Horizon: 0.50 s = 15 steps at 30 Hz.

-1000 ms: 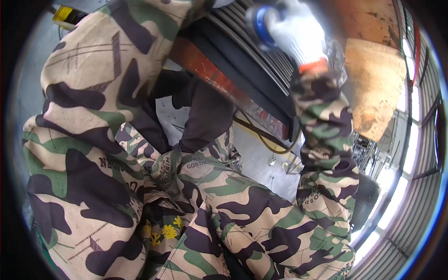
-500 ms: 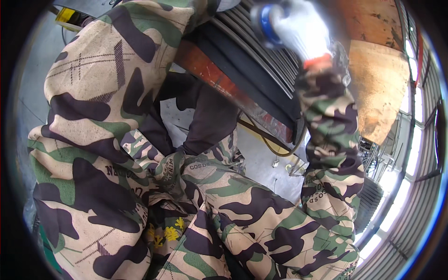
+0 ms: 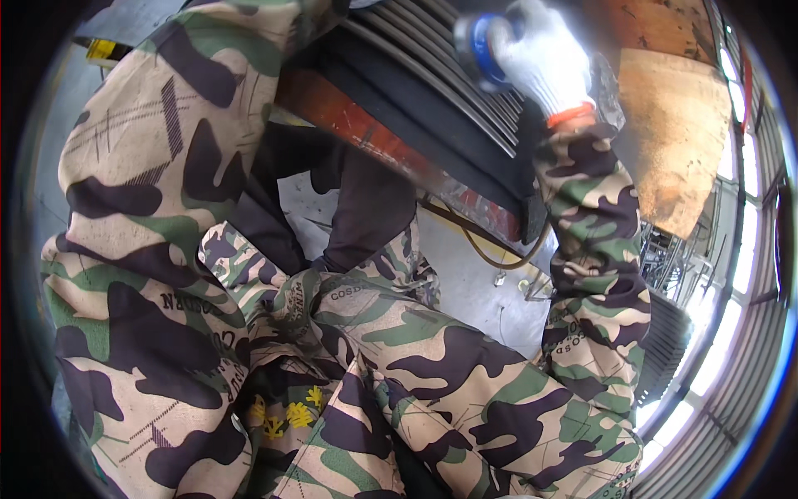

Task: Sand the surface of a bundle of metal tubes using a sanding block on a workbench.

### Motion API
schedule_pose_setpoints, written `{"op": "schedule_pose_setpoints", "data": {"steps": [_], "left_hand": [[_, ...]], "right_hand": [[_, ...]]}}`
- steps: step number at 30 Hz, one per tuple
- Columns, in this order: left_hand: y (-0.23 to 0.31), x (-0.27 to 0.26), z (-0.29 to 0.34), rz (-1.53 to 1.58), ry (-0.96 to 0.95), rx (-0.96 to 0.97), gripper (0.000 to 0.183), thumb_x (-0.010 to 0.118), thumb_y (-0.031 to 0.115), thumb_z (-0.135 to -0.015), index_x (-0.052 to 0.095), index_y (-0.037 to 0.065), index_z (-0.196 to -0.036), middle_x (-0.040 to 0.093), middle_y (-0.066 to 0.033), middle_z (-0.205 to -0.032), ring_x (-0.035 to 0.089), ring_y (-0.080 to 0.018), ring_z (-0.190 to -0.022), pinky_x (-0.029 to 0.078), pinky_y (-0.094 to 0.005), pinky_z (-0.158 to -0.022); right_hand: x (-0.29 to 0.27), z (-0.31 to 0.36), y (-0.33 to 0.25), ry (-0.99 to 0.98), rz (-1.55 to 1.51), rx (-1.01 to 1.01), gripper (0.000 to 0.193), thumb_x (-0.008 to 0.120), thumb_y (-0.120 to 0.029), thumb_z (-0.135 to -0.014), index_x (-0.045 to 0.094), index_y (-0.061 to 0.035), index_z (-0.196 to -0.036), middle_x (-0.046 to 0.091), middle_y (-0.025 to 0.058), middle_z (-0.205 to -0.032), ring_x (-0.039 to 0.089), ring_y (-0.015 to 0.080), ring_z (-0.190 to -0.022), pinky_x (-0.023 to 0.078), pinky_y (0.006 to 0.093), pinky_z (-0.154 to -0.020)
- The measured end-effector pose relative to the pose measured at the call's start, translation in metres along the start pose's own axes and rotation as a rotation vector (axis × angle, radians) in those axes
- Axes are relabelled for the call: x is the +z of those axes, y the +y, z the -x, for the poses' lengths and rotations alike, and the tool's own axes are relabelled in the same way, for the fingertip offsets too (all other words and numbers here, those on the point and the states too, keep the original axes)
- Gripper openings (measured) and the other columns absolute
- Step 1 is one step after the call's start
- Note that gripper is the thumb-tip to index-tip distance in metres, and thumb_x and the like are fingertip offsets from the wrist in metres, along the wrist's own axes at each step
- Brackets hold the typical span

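My right hand, in a white knitted glove with an orange cuff, is closed on a round, blue-rimmed object. Motion blur hides what kind it is; it may be a roll. It is over the right ends of several parallel grey metal rods, and whether it touches them I cannot tell. My left sleeve runs up past the top edge. Only a pale sliver of what seems to be my left glove shows there, its fingers out of sight.
The rods lie over black padding on a worn red metal frame. A brown hose curves below its corner. Rusty brown sheets stand to the right. A yellow-and-black item is at the upper left above the grey floor.
My left sleeve and the bench have shifted left in the picture. My right hand, still closed on the blue-rimmed object, sits slightly lower and is less blurred.
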<state>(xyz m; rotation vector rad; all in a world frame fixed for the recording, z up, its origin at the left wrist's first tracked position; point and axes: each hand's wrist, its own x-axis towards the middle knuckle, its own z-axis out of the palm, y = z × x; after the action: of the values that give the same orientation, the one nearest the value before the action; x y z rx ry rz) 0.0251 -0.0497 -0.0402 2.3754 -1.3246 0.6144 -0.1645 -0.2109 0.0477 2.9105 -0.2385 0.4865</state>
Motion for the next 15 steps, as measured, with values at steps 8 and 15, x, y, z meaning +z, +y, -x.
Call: {"op": "schedule_pose_setpoints", "data": {"steps": [8, 15], "left_hand": [[-0.006, 0.002, 0.002, 0.016, -0.005, 0.075, 0.049, 0.059, 0.037, -0.097, 0.065, -0.001, -0.126, 0.065, -0.0235, -0.122, 0.057, -0.0417, -0.122, 0.040, -0.0524, -0.110], [-0.003, 0.001, -0.007, 0.009, -0.004, 0.108, 0.050, 0.059, 0.036, -0.098, 0.064, -0.004, -0.126, 0.064, -0.0244, -0.124, 0.057, -0.0427, -0.123, 0.040, -0.0527, -0.110]], "right_hand": [[-0.001, 0.040, 0.034, -0.183, 0.055, 0.173, 0.031, 0.065, -0.040, -0.092, 0.070, -0.0130, -0.107, 0.070, 0.0192, -0.097, 0.070, 0.0397, -0.092, 0.057, 0.0486, -0.083], [-0.008, 0.053, 0.028, -0.242, 0.030, 0.238, 0.032, 0.063, -0.040, -0.093, 0.069, -0.0130, -0.110, 0.068, 0.0198, -0.106, 0.070, 0.0385, -0.097, 0.057, 0.0488, -0.085]]}}
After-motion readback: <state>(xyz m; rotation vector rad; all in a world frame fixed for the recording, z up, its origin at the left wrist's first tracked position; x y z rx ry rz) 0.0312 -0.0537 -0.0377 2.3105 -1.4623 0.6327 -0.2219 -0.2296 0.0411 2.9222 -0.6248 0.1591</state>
